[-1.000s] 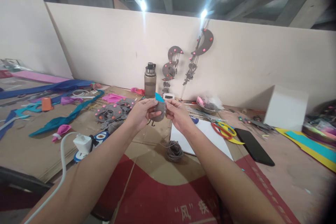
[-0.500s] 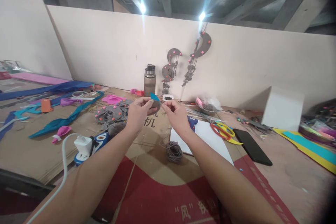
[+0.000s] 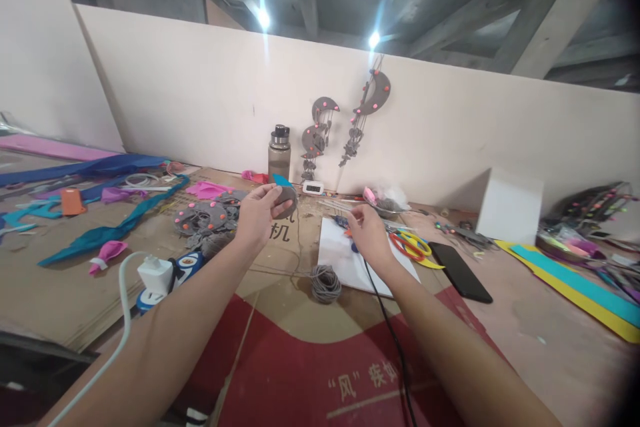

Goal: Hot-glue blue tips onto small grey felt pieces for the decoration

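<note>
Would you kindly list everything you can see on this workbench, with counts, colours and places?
grey felt piece: one, grey with a blue tip, in the left hand
cord ball: one, grey, centre of the cardboard
white sheet: one, under the right hand
black cable: one, trailing from the right hand
scissors: two, red and yellow, right of the sheet
phone: one, black, right
bottle: one, grey, by the wall
white box: one, right
moon hangings: several, grey, on the wall
left hand: holding the felt
right hand: over the sheet
</note>
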`<action>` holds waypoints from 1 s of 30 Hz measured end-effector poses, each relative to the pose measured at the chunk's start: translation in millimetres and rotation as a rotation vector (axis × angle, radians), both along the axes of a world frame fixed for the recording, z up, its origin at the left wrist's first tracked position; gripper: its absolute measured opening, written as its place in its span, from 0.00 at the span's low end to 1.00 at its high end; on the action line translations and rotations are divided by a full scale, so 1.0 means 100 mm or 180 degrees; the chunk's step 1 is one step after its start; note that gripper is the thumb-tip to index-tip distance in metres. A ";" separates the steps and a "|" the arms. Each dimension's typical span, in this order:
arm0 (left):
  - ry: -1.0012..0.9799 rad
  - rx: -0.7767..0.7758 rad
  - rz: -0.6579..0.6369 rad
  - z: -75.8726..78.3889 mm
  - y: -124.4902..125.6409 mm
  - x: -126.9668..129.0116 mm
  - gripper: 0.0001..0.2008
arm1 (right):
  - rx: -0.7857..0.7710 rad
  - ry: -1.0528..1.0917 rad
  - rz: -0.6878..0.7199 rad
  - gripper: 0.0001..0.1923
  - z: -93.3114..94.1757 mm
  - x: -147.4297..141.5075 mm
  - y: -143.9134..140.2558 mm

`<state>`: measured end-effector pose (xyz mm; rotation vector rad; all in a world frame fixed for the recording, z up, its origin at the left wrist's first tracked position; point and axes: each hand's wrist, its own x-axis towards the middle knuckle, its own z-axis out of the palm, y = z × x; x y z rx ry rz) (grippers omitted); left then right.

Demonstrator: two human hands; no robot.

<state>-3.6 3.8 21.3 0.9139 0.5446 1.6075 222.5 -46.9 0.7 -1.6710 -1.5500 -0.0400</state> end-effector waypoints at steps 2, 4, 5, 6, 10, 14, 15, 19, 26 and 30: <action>0.0003 0.0014 0.0071 0.00 0.00 0.01 0.12 | -0.0439 -0.0335 -0.0756 0.17 -0.13 0.16 -0.03; 0.0056 0.0010 0.0142 -0.02 -0.01 0.02 0.11 | -0.1037 -0.0462 -0.1118 0.24 -0.25 0.24 -0.05; 0.0090 0.0011 0.0178 -0.03 -0.01 0.02 0.12 | -0.1315 -0.0474 -0.1163 0.28 -0.29 0.24 -0.05; 0.0122 0.0019 0.0199 -0.04 -0.01 0.03 0.12 | -0.1542 -0.0484 -0.1156 0.30 -0.32 0.24 -0.05; 0.0209 0.0022 0.0155 -0.13 -0.01 0.09 0.13 | -0.1902 -0.0486 -0.1066 0.33 -0.35 0.15 0.03; 0.0383 -0.0023 0.0075 -0.23 -0.04 0.18 0.14 | -0.1753 -0.0224 -0.1147 0.28 -0.33 0.11 0.11; 0.0422 -0.0023 0.0048 -0.26 -0.05 0.20 0.14 | -0.1704 -0.0154 -0.1138 0.27 -0.33 0.12 0.11; 0.0486 -0.0103 -0.0124 -0.33 -0.07 0.26 0.15 | -0.1369 0.0076 -0.0963 0.20 -0.31 0.22 0.04; 0.0524 -0.0086 -0.0266 -0.24 0.00 0.32 0.12 | 0.0308 0.2369 0.0299 0.19 -0.21 0.20 -0.16; 0.0502 -0.0070 -0.0145 -0.22 0.00 0.37 0.12 | 0.0567 0.2755 0.0933 0.22 -0.14 -0.03 -0.29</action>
